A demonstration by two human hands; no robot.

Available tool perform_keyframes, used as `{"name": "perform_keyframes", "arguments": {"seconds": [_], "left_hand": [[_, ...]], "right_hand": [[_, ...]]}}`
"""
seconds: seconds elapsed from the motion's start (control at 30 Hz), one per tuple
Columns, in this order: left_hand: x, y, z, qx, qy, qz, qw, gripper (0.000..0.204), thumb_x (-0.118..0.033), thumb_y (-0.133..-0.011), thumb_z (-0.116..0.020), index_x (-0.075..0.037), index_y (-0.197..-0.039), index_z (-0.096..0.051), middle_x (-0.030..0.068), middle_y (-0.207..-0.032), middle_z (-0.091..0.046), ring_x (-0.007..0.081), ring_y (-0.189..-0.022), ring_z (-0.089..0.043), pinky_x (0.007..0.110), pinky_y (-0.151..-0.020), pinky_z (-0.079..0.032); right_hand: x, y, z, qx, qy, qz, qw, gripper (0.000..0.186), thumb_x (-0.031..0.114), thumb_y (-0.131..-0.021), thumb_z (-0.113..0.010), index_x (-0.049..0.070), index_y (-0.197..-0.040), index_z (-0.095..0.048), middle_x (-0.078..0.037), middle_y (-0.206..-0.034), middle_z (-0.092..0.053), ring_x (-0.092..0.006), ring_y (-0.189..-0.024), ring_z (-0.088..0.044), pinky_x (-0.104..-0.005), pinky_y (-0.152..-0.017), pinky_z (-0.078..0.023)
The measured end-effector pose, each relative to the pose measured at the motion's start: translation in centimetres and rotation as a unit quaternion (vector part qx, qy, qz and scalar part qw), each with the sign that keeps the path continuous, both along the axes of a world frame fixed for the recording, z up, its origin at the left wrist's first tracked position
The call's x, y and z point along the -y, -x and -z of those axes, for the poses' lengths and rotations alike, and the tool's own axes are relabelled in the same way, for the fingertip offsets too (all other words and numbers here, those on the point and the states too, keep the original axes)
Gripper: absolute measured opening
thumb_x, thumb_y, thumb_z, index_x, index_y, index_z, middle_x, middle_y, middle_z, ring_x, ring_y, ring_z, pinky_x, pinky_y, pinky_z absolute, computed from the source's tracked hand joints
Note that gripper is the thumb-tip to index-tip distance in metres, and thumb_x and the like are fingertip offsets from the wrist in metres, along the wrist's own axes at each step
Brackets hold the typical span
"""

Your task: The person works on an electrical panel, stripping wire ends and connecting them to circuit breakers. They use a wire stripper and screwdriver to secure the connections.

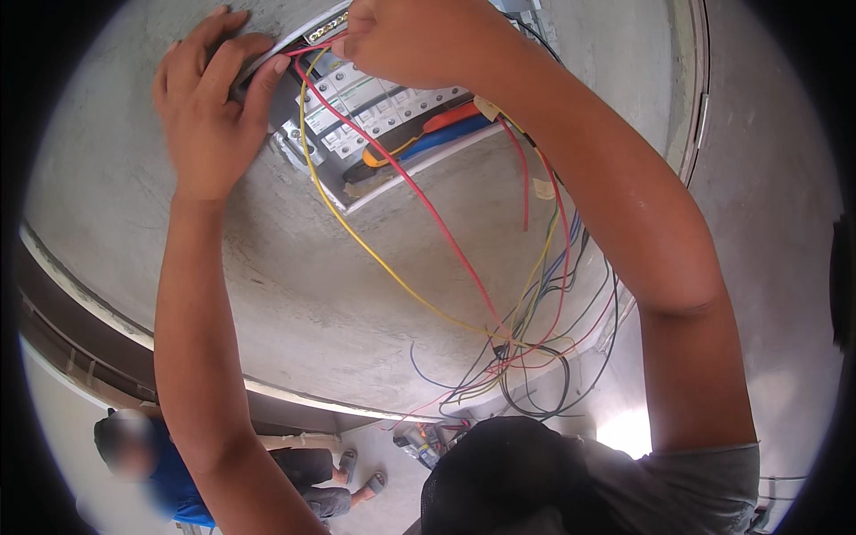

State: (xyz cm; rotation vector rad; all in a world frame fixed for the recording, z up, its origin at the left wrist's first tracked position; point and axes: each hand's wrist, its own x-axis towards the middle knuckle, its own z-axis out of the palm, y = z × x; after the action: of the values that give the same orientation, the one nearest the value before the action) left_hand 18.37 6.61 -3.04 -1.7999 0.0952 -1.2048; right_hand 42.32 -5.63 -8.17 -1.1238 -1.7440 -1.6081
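Both arms raised to the breaker box [374,116] set in a concrete wall [294,294]. Left hand [209,111]: fingers curled over the box's upper left rim, steadying. Right hand [415,40]: closed at the top edge, pinching the ends of a red wire [419,201] and a yellow wire [357,236]. Both hang slack to a wire tangle [526,357] below. Risk: slack weight could drag an end from the pinch; snagged loops could strain terminals on the breakers [366,98].

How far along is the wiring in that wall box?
Done: a row of white breakers sits in the wall box. In hand: left hand steadies the box edge, right hand works at a red wire. Left: loose wires hang tangled below.
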Motion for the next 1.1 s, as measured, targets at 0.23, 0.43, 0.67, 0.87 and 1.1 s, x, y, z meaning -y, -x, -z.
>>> {"name": "perform_keyframes", "arguments": {"seconds": [0.23, 0.43, 0.67, 0.87, 1.1], "left_hand": [[-0.1, -0.2, 0.1, 0.022, 0.005, -0.006, 1.0, 0.018, -0.031, -0.1, -0.086, -0.021, -0.114, -0.084, -0.0003, -0.146, -0.075, 0.0236, -0.144, -0.064, 0.047, -0.122, -0.039], [-0.1, -0.3, 0.3, 0.024, 0.001, -0.004, 1.0, 0.018, -0.03, -0.1, -0.086, -0.02, -0.114, -0.082, -0.001, -0.146, -0.073, 0.0231, -0.148, -0.062, 0.053, -0.127, -0.038], [-0.4, 0.1, 0.4, 0.002, 0.023, 0.046, 0.999, 0.021, -0.013, -0.096, -0.084, -0.017, -0.116, -0.082, 0.0023, -0.149, -0.073, 0.0245, -0.151, -0.061, 0.055, -0.131, -0.035], [-0.5, 0.4, 0.3, -0.009, 0.032, 0.072, 0.997, 0.026, -0.009, -0.091, -0.081, -0.015, -0.116, -0.082, 0.0043, -0.15, -0.073, 0.0268, -0.151, -0.061, 0.052, -0.132, -0.034], [-0.6, 0.9, 0.0, -0.016, 0.032, 0.093, 0.995, 0.029, -0.005, -0.088, -0.074, -0.014, -0.115, -0.081, 0.0046, -0.147, -0.075, 0.0269, -0.15, -0.062, 0.053, -0.133, -0.036]], "right_hand": [[1.5, 1.5, 0.1, -0.379, 0.14, -0.206, 0.891, 0.029, 0.027, -0.097, -0.077, 0.001, -0.086, -0.082, -0.025, -0.085, -0.078, -0.0426, -0.078, -0.076, -0.0497, -0.074, -0.061], [2.1, 2.7, -0.6, -0.413, 0.132, -0.22, 0.874, 0.034, 0.032, -0.096, -0.08, 0.0, -0.084, -0.081, -0.025, -0.081, -0.076, -0.0419, -0.074, -0.075, -0.0497, -0.072, -0.06], [2.9, 3.2, -1.3, -0.422, 0.13, -0.15, 0.884, 0.04, 0.036, -0.095, -0.08, -0.001, -0.079, -0.079, -0.028, -0.08, -0.075, -0.0469, -0.075, -0.075, -0.053, -0.073, -0.061], [1.6, 4.0, -0.7, -0.333, 0.028, -0.085, 0.939, 0.04, 0.033, -0.098, -0.073, -0.001, -0.079, -0.078, -0.03, -0.085, -0.076, -0.0506, -0.082, -0.076, -0.0584, -0.08, -0.062], [1.1, 5.2, -0.5, -0.296, -0.001, -0.055, 0.954, 0.035, 0.029, -0.099, -0.069, 0.0, -0.082, -0.079, -0.029, -0.088, -0.077, -0.0498, -0.085, -0.077, -0.0579, -0.083, -0.063]]}}
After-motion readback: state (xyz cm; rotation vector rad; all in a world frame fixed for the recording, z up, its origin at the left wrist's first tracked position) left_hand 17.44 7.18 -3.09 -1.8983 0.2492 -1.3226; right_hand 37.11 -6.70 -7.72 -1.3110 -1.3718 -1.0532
